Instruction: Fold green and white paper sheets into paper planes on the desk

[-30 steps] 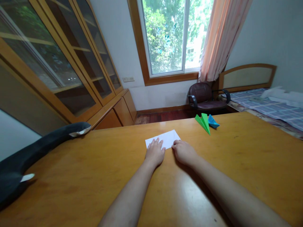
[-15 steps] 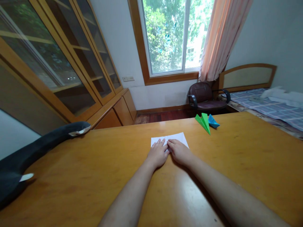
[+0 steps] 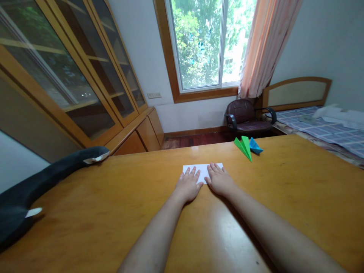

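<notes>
In the head view both forearms reach straight forward over the tabletop, and the left hand and right hand lie palm down, side by side. Their fingers are released and spread flat, grasping nothing, pressing on the white paper lying beneath and just beyond them. A green paper plane lies well beyond the right fingers.

Bare bench stretched wide at 3 o'clock of the hands; at 1 o'clock a green paper plane and blue paper boat blocked the far edge, and a dark plush toy lay along 9 o'clock.
</notes>
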A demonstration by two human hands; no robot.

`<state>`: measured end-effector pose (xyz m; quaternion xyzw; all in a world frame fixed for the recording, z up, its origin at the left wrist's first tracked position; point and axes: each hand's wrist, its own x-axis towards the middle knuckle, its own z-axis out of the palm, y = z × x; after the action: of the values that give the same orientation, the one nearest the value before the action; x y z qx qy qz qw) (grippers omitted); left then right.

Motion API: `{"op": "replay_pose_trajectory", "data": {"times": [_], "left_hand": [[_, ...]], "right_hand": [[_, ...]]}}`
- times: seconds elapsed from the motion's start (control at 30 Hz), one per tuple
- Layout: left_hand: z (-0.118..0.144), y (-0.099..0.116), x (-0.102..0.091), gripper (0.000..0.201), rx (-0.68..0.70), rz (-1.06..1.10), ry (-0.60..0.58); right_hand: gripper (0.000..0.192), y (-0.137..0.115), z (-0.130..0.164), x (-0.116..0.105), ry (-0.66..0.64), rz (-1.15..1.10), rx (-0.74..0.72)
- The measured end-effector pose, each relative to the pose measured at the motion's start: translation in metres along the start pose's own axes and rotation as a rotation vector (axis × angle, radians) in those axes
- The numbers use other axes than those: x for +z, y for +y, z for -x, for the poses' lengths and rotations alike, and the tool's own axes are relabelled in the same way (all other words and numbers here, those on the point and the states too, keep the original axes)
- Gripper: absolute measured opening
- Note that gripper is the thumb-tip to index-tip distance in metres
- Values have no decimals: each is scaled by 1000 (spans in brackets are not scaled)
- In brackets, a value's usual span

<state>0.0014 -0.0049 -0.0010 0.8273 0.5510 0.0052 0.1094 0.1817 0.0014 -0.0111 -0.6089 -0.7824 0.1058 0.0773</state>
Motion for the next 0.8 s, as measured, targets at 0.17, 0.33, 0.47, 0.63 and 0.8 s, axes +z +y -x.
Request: {"op": "replay_pose_trajectory", "data": {"times": [0.17, 0.33, 0.47, 0.63, 0.8], "left_hand": [[-2, -6, 1, 67, -162, 14, 35], [-2, -10, 4, 73, -335, 47, 120], [1, -17, 2, 74, -412, 104, 178], [3, -25, -1, 70, -295, 231, 221], [3, -25, -1, 63, -218, 288, 272]], "right_hand": [[69, 5, 0, 0, 22, 23, 95], [71, 7, -1, -2, 13, 26, 112], [70, 13, -3, -4, 2, 27, 104], [68, 18, -3, -6, -1, 26, 88], [66, 17, -2, -7, -5, 16, 93]]}}
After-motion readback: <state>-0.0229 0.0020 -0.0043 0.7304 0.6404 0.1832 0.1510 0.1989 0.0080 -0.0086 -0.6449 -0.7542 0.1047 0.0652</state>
